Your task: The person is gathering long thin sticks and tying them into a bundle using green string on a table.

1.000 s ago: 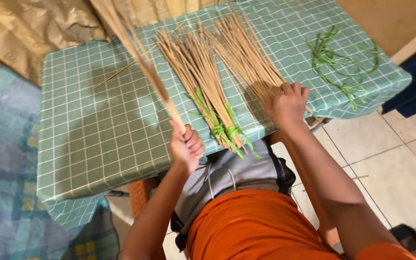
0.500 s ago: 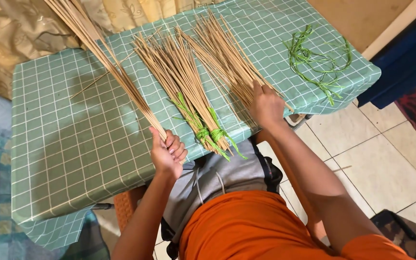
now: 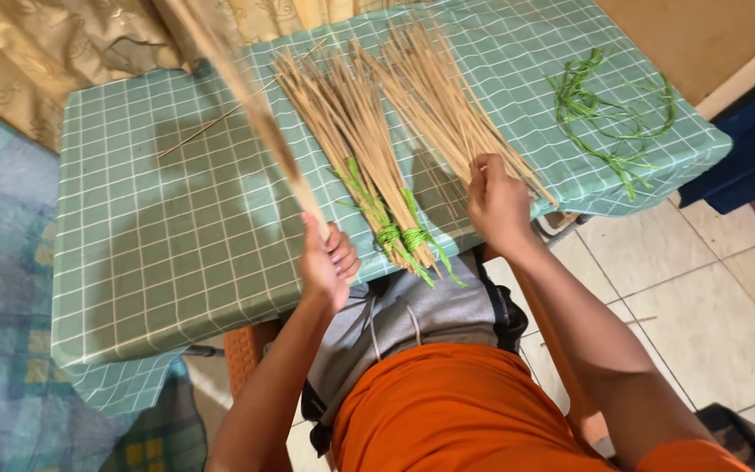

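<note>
My left hand [image 3: 327,260] grips the lower end of a thin bunch of tan sticks [image 3: 246,105], held up off the green checked tablecloth [image 3: 159,236] and blurred. My right hand [image 3: 496,203] rests on the near end of a loose pile of tan sticks [image 3: 443,96] lying on the table, fingers curled around some of them. Between my hands lie two bundles of sticks [image 3: 356,140] tied at the near end with green strips [image 3: 399,238].
Loose green strips [image 3: 609,114] lie at the table's right end. A single stick [image 3: 207,131] lies at the far left. A gold curtain [image 3: 37,44] hangs behind; tiled floor [image 3: 701,288] is to the right, a patterned mat [image 3: 2,306] to the left.
My left hand has kept its bunch of sticks and swung it, so it now blurs. My right hand has curled more tightly onto the loose pile's near end.
</note>
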